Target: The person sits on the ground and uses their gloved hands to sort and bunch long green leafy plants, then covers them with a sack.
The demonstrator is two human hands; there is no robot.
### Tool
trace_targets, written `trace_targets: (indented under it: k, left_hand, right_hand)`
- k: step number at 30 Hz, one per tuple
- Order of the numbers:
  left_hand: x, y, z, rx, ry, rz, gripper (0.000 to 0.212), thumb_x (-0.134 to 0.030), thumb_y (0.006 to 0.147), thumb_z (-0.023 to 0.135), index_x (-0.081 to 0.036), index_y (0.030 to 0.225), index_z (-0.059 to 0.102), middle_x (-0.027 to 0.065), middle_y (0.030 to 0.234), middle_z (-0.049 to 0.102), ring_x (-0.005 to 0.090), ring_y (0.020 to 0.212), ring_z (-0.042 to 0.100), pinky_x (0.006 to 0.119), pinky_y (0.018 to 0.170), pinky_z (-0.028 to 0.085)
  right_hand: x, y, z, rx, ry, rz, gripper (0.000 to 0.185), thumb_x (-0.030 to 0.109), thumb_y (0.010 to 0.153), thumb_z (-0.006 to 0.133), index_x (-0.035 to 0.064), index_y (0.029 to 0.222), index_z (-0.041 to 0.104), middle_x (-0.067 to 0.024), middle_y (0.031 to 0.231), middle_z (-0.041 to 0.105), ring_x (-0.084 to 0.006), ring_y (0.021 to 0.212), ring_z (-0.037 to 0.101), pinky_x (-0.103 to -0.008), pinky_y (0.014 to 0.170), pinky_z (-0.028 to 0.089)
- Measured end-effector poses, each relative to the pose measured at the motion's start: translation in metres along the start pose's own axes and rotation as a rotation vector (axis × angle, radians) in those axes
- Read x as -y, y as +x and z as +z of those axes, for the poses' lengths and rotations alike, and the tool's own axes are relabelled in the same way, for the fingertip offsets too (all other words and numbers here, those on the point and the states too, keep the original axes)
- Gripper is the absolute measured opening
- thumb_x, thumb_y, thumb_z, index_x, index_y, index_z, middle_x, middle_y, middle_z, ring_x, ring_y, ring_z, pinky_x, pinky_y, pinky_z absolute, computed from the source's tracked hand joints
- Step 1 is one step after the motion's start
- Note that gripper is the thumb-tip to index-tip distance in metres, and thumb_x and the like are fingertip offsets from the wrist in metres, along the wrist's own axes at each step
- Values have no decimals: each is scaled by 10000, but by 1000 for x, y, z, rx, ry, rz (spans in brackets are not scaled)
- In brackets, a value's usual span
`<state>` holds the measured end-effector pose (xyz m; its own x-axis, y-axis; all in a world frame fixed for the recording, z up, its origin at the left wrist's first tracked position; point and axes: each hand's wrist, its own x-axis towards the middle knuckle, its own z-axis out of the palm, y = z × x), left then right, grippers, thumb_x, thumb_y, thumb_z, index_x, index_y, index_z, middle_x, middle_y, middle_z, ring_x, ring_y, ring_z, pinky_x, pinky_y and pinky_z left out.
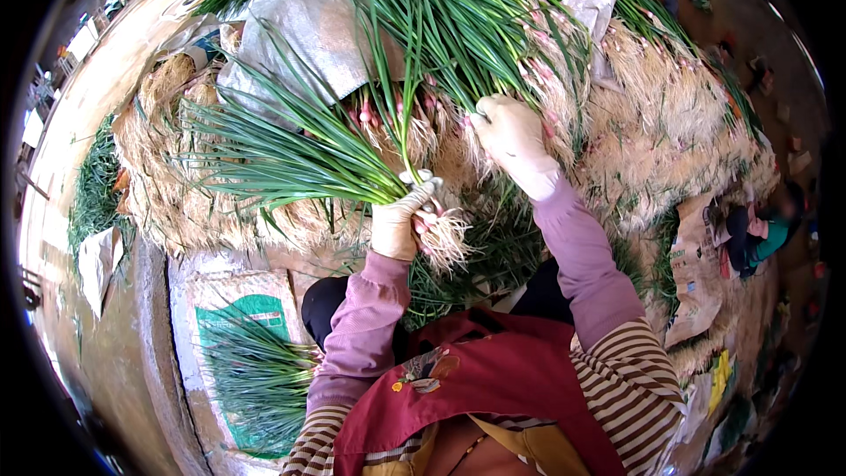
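Observation:
Both hands wear pale gloves. My left hand is closed around the stems of a bunch of green onions, just above pinkish bulbs and pale roots; the long leaves fan out to the left. Up and to the right, my right hand has its fingers curled at the lower stems of green onions at the edge of a large heap. Whether these stems are loose from the heap cannot be told. A grey woven sack lies over part of the heap, with bulbs and roots showing under its edge.
A sack with green print lies at lower left under another pile of green onions. Loose green leaves lie before my knees. A printed sack is on the right. A seated person and others are farther off at right.

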<state>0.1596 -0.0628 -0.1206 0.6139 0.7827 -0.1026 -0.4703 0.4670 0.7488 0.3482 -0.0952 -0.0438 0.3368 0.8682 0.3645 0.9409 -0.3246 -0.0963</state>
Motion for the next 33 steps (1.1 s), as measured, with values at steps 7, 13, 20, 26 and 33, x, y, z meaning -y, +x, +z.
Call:
trace_targets:
  k: [7, 13, 20, 26, 33]
  left_hand:
    - [11, -5, 6, 19, 8, -66, 73, -55, 823, 623, 16, 826, 602, 57, 583, 598, 82, 391, 516, 159, 320, 328]
    - [0, -6, 11, -23, 134, 8, 122, -80, 836, 614, -3, 744, 592, 70, 572, 598, 81, 380, 513, 162, 315, 314]
    - [-8, -6, -6, -52, 142, -34, 134, -135, 845, 604, -3, 869, 616, 62, 619, 614, 76, 395, 516, 153, 321, 304]
    - [-11, -7, -13, -8, 219, -101, 201, -142, 845, 598, 15, 970, 617, 72, 636, 626, 70, 418, 520, 153, 341, 315]
    - [-2, -11, -20, -31, 259, -121, 166, -136, 828, 631, 16, 763, 644, 64, 549, 602, 74, 373, 505, 165, 313, 312]
  right_hand:
    - [43, -40, 11, 228, 810, 15, 129, 156, 808, 647, 27, 798, 648, -62, 686, 628, -140, 610, 570, -291, 569, 445]
    - [23, -35, 29, -501, 510, -246, 167, 101, 804, 604, 39, 667, 531, -55, 647, 549, -179, 559, 513, -300, 503, 413]
    - [-33, -73, -18, 681, 317, 215, 296, 356, 811, 599, 77, 774, 690, -64, 733, 669, -176, 646, 617, -337, 705, 472]
    - [28, -53, 36, 229, 251, 159, 237, 278, 840, 584, 51, 866, 648, -126, 742, 655, -235, 640, 631, -357, 639, 482]
    - [45, -55, 41, 186, 1079, 120, 66, 57, 837, 602, 17, 888, 615, -48, 710, 597, -73, 638, 535, -219, 557, 433]
